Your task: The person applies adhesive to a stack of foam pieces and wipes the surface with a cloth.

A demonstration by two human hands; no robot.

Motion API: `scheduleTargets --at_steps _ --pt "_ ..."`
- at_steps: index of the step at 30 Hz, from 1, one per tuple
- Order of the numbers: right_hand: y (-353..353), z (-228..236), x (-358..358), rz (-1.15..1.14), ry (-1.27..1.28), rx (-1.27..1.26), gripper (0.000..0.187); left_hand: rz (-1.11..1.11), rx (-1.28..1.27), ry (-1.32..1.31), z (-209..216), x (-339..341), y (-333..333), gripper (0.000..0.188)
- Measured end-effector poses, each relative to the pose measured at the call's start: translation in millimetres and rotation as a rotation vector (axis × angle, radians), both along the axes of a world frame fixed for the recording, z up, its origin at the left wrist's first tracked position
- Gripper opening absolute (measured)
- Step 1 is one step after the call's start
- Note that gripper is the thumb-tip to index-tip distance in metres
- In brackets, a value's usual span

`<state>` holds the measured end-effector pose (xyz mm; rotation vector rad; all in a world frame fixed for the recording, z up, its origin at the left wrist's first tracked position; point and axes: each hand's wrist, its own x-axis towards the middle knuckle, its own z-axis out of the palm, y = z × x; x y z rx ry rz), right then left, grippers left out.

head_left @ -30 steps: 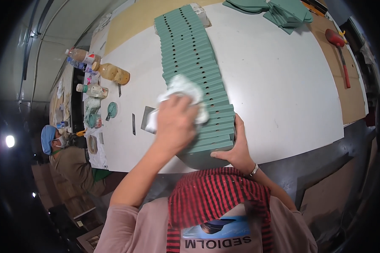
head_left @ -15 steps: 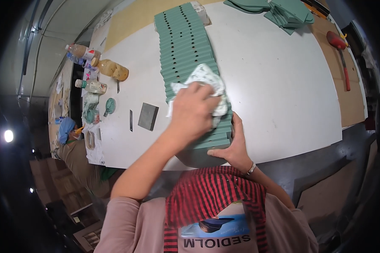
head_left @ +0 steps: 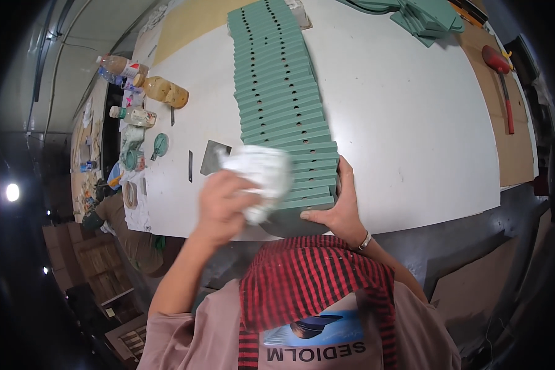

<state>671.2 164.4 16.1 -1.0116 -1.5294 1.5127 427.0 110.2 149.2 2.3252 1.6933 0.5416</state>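
A long row of green panels (head_left: 283, 114) with two lines of dark holes runs away from me across the table, packed side by side and overlapping. My left hand (head_left: 223, 206) is closed round a crumpled white cloth (head_left: 262, 176), blurred by motion, at the left of the row's near end. The cloth covers part of the nearest panels' left side. My right hand (head_left: 345, 209) grips the near right corner of the row, its thumb on the grey-green front face and its fingers along the right side.
Left on the white table (head_left: 407, 135) lie a dark grey block (head_left: 214, 155), a thin dark strip (head_left: 190, 166), a green-stained cup (head_left: 160, 145) and several bottles (head_left: 166, 91). Loose green panels (head_left: 425, 18) lie far right, near a red-handled tool (head_left: 504, 86). Another person (head_left: 129, 228) is at left.
My left hand has drawn the cloth off the row's top, toward me and to the left, uncovering panels and holes. My right hand keeps its grip at the near corner.
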Motion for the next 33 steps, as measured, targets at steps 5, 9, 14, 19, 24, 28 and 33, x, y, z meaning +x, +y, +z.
scheduleTargets --at_steps 5,9,14,19,24,28,33 --pt "1.5 7.7 -5.0 0.076 0.015 -0.037 0.127 0.594 -0.299 -0.310 -24.3 -33.4 -46.8 0.060" --pt "6.4 15.5 -6.0 0.139 0.115 -0.145 0.126 0.519 -0.480 -0.483 -34.7 13.6 -32.5 0.078" --pt "20.5 20.0 0.4 0.216 0.113 0.001 0.130 0.300 -0.477 -0.622 -56.0 13.2 -32.3 0.077" --pt "11.1 19.2 -1.6 0.132 0.194 -0.089 0.131 0.371 -0.425 -0.759 -68.2 -3.4 -37.2 0.079" --pt "7.8 30.8 -2.2 0.021 0.163 -0.154 0.128 0.339 0.040 -0.483 14.0 -18.2 23.8 0.049" --pt "12.3 21.5 -5.9 0.076 0.100 -0.183 0.129 -0.071 0.210 -0.313 7.8 33.3 62.5 0.052" --pt "9.0 31.6 -7.8 0.003 0.163 -0.180 0.128 -0.160 0.126 -0.095 -22.3 -27.3 27.9 0.051"
